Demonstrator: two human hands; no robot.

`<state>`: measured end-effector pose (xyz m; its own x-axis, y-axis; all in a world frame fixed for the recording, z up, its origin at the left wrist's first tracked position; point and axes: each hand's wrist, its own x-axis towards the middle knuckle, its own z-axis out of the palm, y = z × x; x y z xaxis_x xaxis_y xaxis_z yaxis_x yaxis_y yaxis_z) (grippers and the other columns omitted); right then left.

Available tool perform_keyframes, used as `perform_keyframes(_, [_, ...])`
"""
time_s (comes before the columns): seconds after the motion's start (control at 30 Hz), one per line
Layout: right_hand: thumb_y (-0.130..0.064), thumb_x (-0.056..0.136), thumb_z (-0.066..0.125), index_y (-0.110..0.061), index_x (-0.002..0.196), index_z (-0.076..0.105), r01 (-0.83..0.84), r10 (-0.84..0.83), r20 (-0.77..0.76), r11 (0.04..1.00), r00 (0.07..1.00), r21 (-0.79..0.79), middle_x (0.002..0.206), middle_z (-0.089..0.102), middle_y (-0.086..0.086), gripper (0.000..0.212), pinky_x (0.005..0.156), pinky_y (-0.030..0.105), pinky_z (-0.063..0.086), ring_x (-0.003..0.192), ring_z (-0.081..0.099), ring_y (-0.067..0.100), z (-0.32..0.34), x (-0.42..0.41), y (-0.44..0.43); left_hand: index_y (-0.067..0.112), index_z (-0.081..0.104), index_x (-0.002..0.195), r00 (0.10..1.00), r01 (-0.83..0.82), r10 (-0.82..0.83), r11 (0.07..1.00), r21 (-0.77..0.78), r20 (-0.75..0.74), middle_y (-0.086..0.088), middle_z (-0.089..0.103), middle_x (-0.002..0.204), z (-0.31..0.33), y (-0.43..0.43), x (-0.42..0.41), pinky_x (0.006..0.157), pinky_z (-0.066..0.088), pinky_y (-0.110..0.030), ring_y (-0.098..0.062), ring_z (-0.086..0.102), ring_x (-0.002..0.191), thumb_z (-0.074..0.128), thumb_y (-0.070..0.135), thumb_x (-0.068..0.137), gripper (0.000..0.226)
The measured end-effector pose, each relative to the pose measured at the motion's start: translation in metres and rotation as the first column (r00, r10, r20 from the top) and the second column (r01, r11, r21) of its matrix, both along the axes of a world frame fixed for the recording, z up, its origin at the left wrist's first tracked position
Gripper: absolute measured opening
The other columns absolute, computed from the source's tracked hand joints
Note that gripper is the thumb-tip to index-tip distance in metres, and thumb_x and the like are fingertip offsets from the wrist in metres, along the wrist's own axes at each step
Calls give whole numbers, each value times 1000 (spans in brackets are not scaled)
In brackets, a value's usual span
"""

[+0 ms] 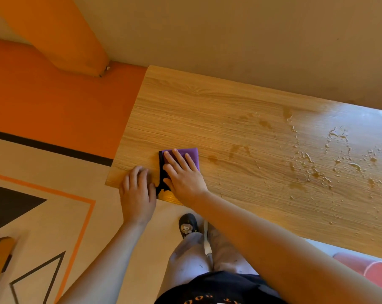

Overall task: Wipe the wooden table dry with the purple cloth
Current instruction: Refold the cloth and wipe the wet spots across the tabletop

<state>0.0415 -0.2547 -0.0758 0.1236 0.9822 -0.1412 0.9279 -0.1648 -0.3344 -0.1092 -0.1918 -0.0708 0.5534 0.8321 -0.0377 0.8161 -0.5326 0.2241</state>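
The wooden table point(207, 110) runs from the centre to the right edge of the head view. A folded purple cloth point(191, 153) with a black edge lies near the table's near left corner. My right hand point(183, 174) presses flat on the cloth with fingers spread, covering most of it. My left hand point(137, 189) rests on the table's corner just left of the cloth, fingers lightly curled and holding nothing. Water drops and small puddles point(339, 137) are scattered over the right half of the table, with faint wet smears point(238, 149) nearer the cloth.
The table's far edge meets a beige wall point(251, 40). To the left is an orange wall band and a patterned floor point(43, 216). My legs and a black shoe point(188, 224) stand at the near edge. A red seat point(374, 270) is at lower right.
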Motion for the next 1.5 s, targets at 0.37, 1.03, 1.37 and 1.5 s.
perform_keyframes(0.37, [-50, 95, 13, -22, 150, 19, 102, -101, 52, 994, 994, -26, 158, 15, -3, 62, 119, 40, 3, 146, 4, 14, -5, 48, 8, 9, 55, 119, 1000, 8, -7, 996, 94, -19, -12, 52, 125, -9, 31, 10, 86, 35, -44, -32, 44, 108, 39, 24, 89, 37])
perform_keyframes(1.03, [-46, 95, 9, -24, 151, 9, -148, 157, 97, 985, 983, -93, 159, 7, -6, 61, 119, 38, -3, 147, 0, 13, -2, 28, 76, 10, 42, 134, 947, -256, 265, 964, -73, 181, -12, 58, 125, -12, 73, -5, 93, 37, -44, -31, 55, 108, 43, 19, 94, 41])
perform_keyframes(1.37, [-39, 102, 21, -22, 152, 3, 395, -383, 120, 912, 916, -108, 160, -4, -5, 56, 118, 36, -9, 146, -11, 13, 4, 121, 91, 9, 44, 132, 925, -266, 291, 955, -131, 245, -12, 62, 120, -14, 75, -8, 67, 47, -37, -32, 63, 91, 45, 22, 95, 39])
perform_keyframes(1.5, [-43, 99, 17, -22, 152, 5, 47, -38, 89, 993, 995, -106, 160, 0, -3, 58, 117, 39, -9, 145, -11, 15, 2, 20, 86, 8, 45, 130, 925, -256, 285, 956, -143, 250, -12, 63, 114, -13, 77, -9, 61, 44, -32, -29, 63, 85, 41, 27, 93, 42])
